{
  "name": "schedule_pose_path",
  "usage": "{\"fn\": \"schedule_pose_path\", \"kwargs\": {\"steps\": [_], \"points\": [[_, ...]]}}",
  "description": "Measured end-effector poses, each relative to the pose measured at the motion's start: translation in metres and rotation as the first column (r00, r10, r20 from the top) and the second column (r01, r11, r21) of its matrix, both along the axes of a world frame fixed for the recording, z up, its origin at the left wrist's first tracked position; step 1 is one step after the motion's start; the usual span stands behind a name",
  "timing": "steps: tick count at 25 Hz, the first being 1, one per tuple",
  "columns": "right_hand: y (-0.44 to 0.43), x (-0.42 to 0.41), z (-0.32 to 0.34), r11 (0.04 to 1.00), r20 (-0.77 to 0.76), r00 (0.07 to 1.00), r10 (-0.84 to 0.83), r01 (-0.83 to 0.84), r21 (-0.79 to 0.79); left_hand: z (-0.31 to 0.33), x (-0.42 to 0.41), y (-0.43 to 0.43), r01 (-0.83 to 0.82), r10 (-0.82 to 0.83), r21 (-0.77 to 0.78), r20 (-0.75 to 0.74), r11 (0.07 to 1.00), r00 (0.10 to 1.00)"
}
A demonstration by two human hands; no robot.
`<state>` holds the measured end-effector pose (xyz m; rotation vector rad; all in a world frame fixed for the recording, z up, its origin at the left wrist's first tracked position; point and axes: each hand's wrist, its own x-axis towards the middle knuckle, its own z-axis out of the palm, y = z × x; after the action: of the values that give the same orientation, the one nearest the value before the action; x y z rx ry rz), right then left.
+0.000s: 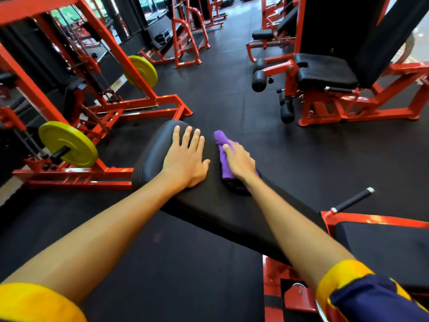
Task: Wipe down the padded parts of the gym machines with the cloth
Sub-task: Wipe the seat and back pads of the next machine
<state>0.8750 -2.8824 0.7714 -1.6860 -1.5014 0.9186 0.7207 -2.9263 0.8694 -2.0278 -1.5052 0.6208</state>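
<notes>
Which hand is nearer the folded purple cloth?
Right. The right hand holds the folded purple cloth; the left hand lies flat on the black padded bench, to the cloth's left.

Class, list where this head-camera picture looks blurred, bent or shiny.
Head view: red frame top left smeared and bowed by the wide lens; black pad has soft sheen at its rounded end; left hand, right hand and purple cloth look sharp.
</notes>
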Motion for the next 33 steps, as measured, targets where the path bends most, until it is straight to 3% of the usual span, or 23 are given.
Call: {"fn": "schedule_pose_path", "kwargs": {"steps": [2,6,8,11,13,17,21,24,26,31,33], "points": [[-0.025,-0.019,0.006,0.989,0.003,0.999,0.050,-0.050,0.138,0.000,0.001,0.002,0.004,-0.004,-0.007,0.009,1.000,1.000],[-0.091,-0.010,-0.023,0.962,0.124,0.979,0.163,-0.185,0.200,0.002,0.001,0.000,0.005,-0.004,-0.032,0.033,0.999,0.999],[-0.095,0.007,-0.038,0.987,0.137,0.985,0.101,-0.117,0.108,0.003,0.002,0.001,-0.004,0.005,-0.036,0.024,0.999,1.000],[-0.077,0.014,-0.030,0.962,-0.006,0.990,-0.144,0.138,-0.237,0.004,0.003,-0.002,-0.007,0.007,-0.042,0.017,0.999,1.000],[-0.073,-0.004,-0.004,0.947,-0.049,0.982,-0.183,0.163,-0.278,0.006,0.004,-0.003,-0.017,0.018,-0.044,0.017,0.999,1.000],[-0.123,-0.044,0.020,0.999,0.038,0.999,0.008,-0.006,-0.044,0.007,0.006,-0.015,-0.017,0.021,-0.089,0.038,0.996,0.999],[-0.176,-0.033,-0.028,0.979,0.114,0.985,-0.131,0.111,0.171,0.003,-0.002,-0.032,0.011,-0.005,-0.097,0.062,0.995,0.998],[-0.174,-0.020,-0.047,0.921,-0.038,0.920,-0.389,0.389,-0.004,0.002,-0.004,-0.048,0.022,-0.015,-0.124,0.051,0.992,0.999],[-0.168,-0.034,-0.031,0.877,-0.096,0.872,-0.479,0.474,-0.073,0.001,-0.007,-0.056,0.030,-0.026,-0.121,0.040,0.992,0.999],[-0.189,-0.100,-0.009,0.840,-0.066,0.900,-0.431,0.426,0.335,-0.002,-0.008,-0.062,0.040,-0.036,-0.120,0.038,0.992,0.999],[-0.193,-0.089,-0.030,0.814,0.057,0.887,-0.457,0.392,0.429,0.000,-0.007,-0.063,0.040,-0.036,-0.120,0.036,0.992,0.999]]}}
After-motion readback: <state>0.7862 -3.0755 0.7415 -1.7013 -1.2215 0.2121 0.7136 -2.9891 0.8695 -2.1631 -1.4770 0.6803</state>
